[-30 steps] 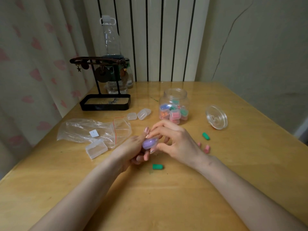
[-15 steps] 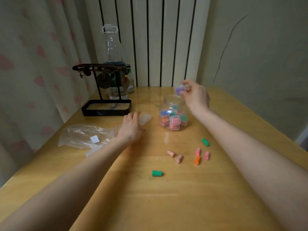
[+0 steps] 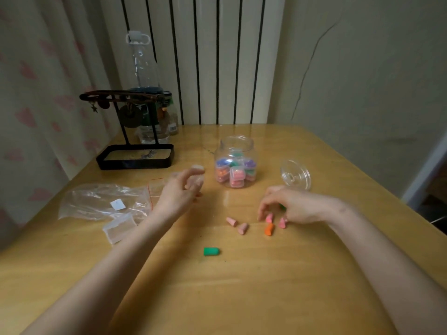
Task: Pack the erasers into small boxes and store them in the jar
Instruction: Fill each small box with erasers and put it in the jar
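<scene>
The open glass jar point(image 3: 235, 146) stands mid-table with several filled small boxes inside. Its clear lid point(image 3: 295, 175) lies to the right. My left hand point(image 3: 177, 193) is raised left of the jar and pinches an empty small clear box point(image 3: 198, 175). My right hand point(image 3: 294, 206) hovers low over the loose erasers, its fingertips coming down around a pink eraser point(image 3: 269, 217). A second pink eraser point(image 3: 282, 223) and an orange one point(image 3: 269, 229) lie just beside it. Two more pink erasers point(image 3: 237, 225) and a green eraser point(image 3: 211, 251) lie nearer me.
A crumpled clear zip bag point(image 3: 101, 201) and a clear rectangular box point(image 3: 119, 228) lie at the left. A black jewellery stand with a tray point(image 3: 135, 157) and a tall clear bottle point(image 3: 142, 68) stand at the back left. The table's right edge runs close to the lid.
My right hand dropped the purple filled box into the jar and came back down to the erasers. My left hand lifted an empty small box off the table.
</scene>
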A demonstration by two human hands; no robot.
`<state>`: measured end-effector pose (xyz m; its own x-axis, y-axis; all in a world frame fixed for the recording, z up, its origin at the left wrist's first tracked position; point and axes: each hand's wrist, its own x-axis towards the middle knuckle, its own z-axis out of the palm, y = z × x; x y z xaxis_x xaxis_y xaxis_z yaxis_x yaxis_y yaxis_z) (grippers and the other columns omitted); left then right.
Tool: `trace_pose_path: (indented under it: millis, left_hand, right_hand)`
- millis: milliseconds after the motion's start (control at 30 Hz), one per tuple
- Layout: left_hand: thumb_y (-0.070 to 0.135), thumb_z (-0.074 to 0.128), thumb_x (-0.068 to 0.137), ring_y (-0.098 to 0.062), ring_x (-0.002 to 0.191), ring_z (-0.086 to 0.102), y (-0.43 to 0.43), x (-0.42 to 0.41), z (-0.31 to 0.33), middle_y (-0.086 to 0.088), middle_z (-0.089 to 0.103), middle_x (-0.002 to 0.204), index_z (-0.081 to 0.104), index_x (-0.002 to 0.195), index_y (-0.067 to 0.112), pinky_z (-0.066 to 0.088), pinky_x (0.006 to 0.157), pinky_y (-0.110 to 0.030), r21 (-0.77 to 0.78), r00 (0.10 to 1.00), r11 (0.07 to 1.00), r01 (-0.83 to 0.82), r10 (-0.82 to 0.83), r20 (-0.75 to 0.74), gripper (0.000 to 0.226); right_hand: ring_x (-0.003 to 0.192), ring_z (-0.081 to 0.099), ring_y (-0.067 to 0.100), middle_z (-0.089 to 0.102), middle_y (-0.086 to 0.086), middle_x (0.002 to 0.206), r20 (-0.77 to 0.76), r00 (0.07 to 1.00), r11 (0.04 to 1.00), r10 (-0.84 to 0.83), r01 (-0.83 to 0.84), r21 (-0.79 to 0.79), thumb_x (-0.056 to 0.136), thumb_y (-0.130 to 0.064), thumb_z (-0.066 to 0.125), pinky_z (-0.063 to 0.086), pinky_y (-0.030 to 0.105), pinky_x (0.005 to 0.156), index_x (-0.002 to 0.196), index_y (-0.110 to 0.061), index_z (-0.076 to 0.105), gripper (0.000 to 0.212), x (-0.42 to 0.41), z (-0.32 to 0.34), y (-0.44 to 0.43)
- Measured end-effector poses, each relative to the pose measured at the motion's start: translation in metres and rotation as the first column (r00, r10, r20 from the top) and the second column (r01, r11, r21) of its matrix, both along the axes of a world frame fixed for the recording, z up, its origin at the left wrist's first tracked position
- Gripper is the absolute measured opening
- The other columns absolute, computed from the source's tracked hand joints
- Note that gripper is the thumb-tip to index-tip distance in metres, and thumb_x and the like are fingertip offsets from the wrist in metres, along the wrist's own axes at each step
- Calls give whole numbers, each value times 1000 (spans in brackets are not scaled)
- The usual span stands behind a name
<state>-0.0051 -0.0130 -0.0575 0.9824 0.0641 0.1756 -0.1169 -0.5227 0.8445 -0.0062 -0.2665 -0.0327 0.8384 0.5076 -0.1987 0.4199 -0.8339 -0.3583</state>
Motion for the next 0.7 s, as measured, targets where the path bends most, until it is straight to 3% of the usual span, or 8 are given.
trace_pose_path:
  millis: [67, 133, 200, 267, 400, 533, 700]
  left_hand:
    - [18, 55, 92, -18, 79, 67, -3, -20, 6, -13, 60, 106, 59, 114, 16, 57, 67, -22, -361, 977, 929, 74, -141, -162, 23]
    - [6, 57, 88, -18, 75, 69, -4, -35, 6, -16, 64, 101, 57, 116, 10, 57, 66, -21, -571, 949, 818, 71, -231, -213, 28]
    - [-6, 54, 85, -21, 76, 70, -4, -43, 4, -18, 64, 105, 55, 117, 8, 59, 68, -23, -687, 931, 726, 36, -275, -241, 35]
    - [-8, 55, 83, -21, 71, 71, -7, -44, 2, -18, 66, 107, 54, 118, 7, 59, 64, -23, -678, 938, 733, 51, -269, -221, 38]
    - [9, 69, 72, -18, 60, 67, -14, -46, 2, -15, 67, 106, 54, 111, 2, 56, 54, -24, -503, 963, 851, 154, -243, -117, 42]
    - [19, 77, 58, -14, 82, 66, -18, -50, -1, -6, 70, 95, 58, 103, -1, 55, 69, -22, -394, 978, 906, 155, -198, -69, 53]
    - [22, 87, 54, -32, 102, 62, -16, -52, -1, -15, 66, 104, 60, 102, 14, 49, 93, -41, -383, 980, 910, 159, -193, -52, 55]
  right_hand:
    - [82, 59, 1, 55, -9, 99, 6, 1000, 999, -14, 13, 51, 73, 17, 58, 54, 24, 74, 91, -24, 67, 46, -1, -3, -4]
    - [78, 61, 4, 57, -9, 95, -31, 999, 992, -9, 13, 123, 74, 15, 62, 53, 23, 75, 89, -20, 67, 38, 0, -3, -9]
    - [86, 62, 15, 57, -8, 97, -63, 998, 989, 4, 5, 146, 75, 13, 65, 53, 27, 80, 90, -21, 67, 37, 0, -5, -15]
    - [87, 60, 16, 57, -10, 97, -69, 998, 987, 3, 8, 160, 72, 13, 68, 53, 29, 81, 90, -24, 67, 40, 1, -8, -20]
    - [80, 57, 11, 59, -9, 98, -94, 996, 973, -4, 25, 230, 69, 13, 71, 52, 23, 76, 88, -23, 67, 41, 1, -10, -23]
    - [76, 56, 8, 62, -2, 97, -153, 988, 965, -3, 43, 259, 70, 13, 70, 47, 17, 70, 87, -24, 67, 41, 2, -13, -27]
    - [70, 56, 3, 63, -3, 73, -277, 957, 942, -84, 167, 293, 69, 8, 74, 44, 15, 64, 88, -23, 67, 37, 4, -17, -34]
